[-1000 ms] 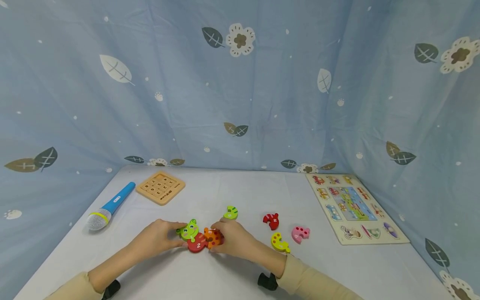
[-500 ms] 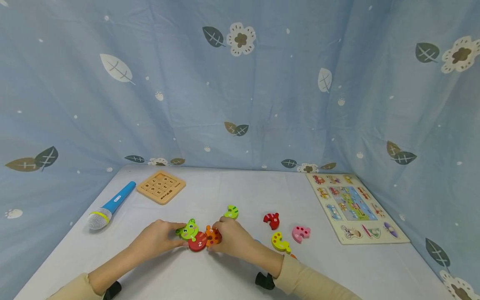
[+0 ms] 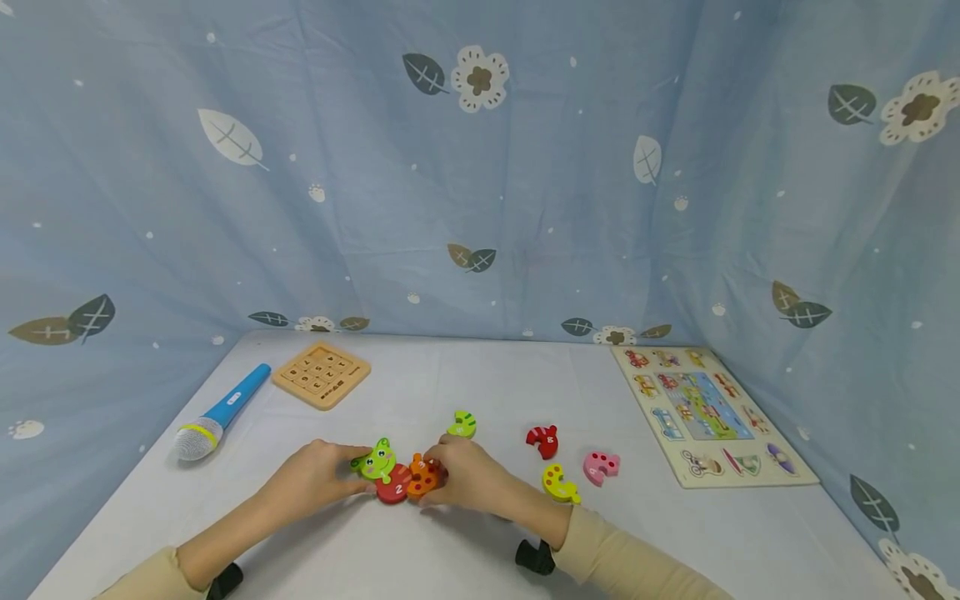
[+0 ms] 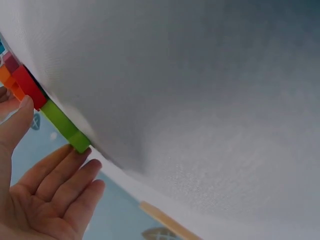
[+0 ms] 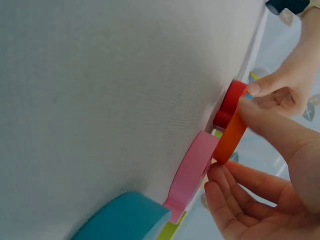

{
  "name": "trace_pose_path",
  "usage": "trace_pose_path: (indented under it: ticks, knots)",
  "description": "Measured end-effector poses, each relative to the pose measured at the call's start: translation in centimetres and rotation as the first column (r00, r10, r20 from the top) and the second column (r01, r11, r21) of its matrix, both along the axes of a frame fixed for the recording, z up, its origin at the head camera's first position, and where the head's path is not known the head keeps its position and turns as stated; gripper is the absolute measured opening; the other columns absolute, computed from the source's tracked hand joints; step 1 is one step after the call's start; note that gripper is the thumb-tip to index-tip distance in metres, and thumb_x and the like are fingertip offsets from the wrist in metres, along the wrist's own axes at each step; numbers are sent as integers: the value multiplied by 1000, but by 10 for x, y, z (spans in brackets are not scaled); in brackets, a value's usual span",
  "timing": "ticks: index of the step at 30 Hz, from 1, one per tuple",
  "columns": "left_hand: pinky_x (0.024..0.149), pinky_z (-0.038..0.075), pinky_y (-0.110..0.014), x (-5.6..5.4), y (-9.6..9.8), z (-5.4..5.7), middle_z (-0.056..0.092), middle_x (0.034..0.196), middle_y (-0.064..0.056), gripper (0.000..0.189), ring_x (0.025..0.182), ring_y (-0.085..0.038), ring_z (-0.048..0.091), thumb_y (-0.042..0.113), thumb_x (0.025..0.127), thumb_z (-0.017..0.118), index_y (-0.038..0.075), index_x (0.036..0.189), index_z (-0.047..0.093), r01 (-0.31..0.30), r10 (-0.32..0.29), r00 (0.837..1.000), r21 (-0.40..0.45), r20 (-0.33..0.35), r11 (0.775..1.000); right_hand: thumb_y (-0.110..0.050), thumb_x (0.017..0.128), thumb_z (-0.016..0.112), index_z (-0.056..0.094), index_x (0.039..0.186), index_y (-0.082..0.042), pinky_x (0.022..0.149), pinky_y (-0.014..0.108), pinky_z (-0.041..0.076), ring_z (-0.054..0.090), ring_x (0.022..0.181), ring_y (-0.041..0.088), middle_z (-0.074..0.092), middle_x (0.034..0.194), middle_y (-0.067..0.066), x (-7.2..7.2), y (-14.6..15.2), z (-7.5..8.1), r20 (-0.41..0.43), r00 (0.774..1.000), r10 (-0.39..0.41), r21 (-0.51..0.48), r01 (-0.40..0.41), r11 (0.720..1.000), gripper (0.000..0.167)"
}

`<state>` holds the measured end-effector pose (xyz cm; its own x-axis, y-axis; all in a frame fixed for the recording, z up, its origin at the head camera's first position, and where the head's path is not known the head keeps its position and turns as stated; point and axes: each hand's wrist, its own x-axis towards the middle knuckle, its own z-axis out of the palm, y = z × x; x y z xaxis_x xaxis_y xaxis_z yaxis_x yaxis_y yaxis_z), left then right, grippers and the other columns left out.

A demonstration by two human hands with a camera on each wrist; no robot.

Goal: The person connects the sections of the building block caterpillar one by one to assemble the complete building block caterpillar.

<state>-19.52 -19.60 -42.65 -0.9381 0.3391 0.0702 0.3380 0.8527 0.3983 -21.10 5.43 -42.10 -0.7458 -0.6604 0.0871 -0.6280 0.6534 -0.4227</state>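
Note:
In the head view my left hand (image 3: 318, 477) holds a green puzzle piece with a smiling animal face (image 3: 377, 461) and a red puzzle piece numbered 2 (image 3: 392, 487), which sit against each other. The left wrist view shows its thumb on the red piece (image 4: 30, 89) and its fingertips at the end of the green piece (image 4: 64, 125). My right hand (image 3: 472, 477) pinches a spotted orange puzzle piece (image 3: 422, 478) beside the red one. Seen from the right wrist, the orange piece (image 5: 232, 136) is between thumb and fingers, its edge close to the red.
Loose puzzle pieces lie to the right: green (image 3: 462, 425), red (image 3: 542, 442), yellow (image 3: 558, 485) and pink (image 3: 601, 467). A blue piece (image 5: 127, 217) is near the right wrist. Further out are a toy microphone (image 3: 223, 414), a wooden number board (image 3: 321, 375) and a picture board (image 3: 712, 421).
The orange piece in my right hand shifted slightly, then moved left and a little toward me, up against the red piece. My left hand stays nearly still with its pieces.

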Motion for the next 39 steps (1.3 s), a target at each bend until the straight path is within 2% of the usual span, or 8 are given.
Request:
trace_pose_path:
  ticks: [7, 11, 14, 16, 27, 29, 33, 39]
  knots:
    - [65, 46, -27, -2, 0, -4, 69, 113, -14, 58, 70, -6, 53, 49, 71, 80, 10, 113, 72, -4, 4, 1000, -7, -7, 1000, -22, 72, 87, 71, 107, -4, 62, 7, 45, 51, 72, 1, 60, 85, -6, -4, 4, 0, 42, 999, 17, -19, -16, 1000, 43]
    - [75, 55, -34, -2, -1, -4, 69, 113, -14, 58, 77, -8, 57, 49, 70, 80, 10, 113, 72, -3, 3, 1000, -4, 0, 1000, -22, 72, 87, 72, 104, -5, 61, 7, 45, 52, 72, 3, 60, 83, -7, -7, 6, -2, 25, 999, 35, -29, -34, 999, 39]
    - [84, 56, -43, -2, -1, -4, 69, 113, -15, 58, 86, -13, 64, 49, 70, 80, 10, 113, 72, -1, 1, 1000, -3, 0, 1000, -23, 72, 87, 72, 103, -6, 60, 8, 44, 52, 71, 3, 59, 82, -8, -9, 7, -2, 15, 999, 51, -34, -50, 998, 39]
    - [85, 55, -45, -3, -1, -5, 69, 112, -14, 57, 88, -14, 64, 49, 70, 81, 10, 112, 72, 1, -1, 1000, -5, -5, 1000, -23, 72, 87, 72, 103, -5, 60, 7, 44, 52, 71, 3, 60, 82, -7, -10, 7, -3, 13, 998, 61, -34, -60, 998, 39]
    - [73, 53, -33, -6, 0, -4, 69, 112, -14, 56, 79, -11, 59, 43, 69, 84, 9, 113, 72, -7, 7, 1000, 5, 20, 1000, -26, 73, 86, 73, 103, -6, 60, 7, 44, 50, 69, 1, 55, 81, -7, -12, 5, -3, 28, 997, 70, -19, -70, 997, 38]
    - [73, 53, -35, -6, -1, -4, 69, 113, -14, 56, 80, -13, 60, 44, 70, 83, 9, 113, 72, 5, -5, 1000, 8, 17, 1000, -27, 73, 86, 73, 103, -6, 59, 8, 44, 49, 69, 1, 55, 80, -7, -12, 5, -3, 34, 997, 65, -16, -65, 998, 38]
    - [82, 55, -41, -8, -4, -5, 69, 113, -14, 57, 93, -18, 64, 47, 69, 82, 10, 112, 72, 17, -17, 1000, 5, -4, 1000, -28, 73, 86, 74, 101, -7, 59, 8, 44, 48, 69, 1, 53, 79, -7, -13, 3, -3, 38, 997, 63, -6, -63, 998, 37]
    - [72, 53, -33, -13, -5, -4, 69, 112, -15, 59, 83, -12, 59, 47, 69, 82, 8, 112, 72, 38, -39, 999, 21, 10, 999, -30, 73, 86, 74, 101, -8, 58, 9, 44, 47, 68, 1, 53, 78, -8, -14, 3, -4, 40, 997, 61, -4, -61, 998, 38]
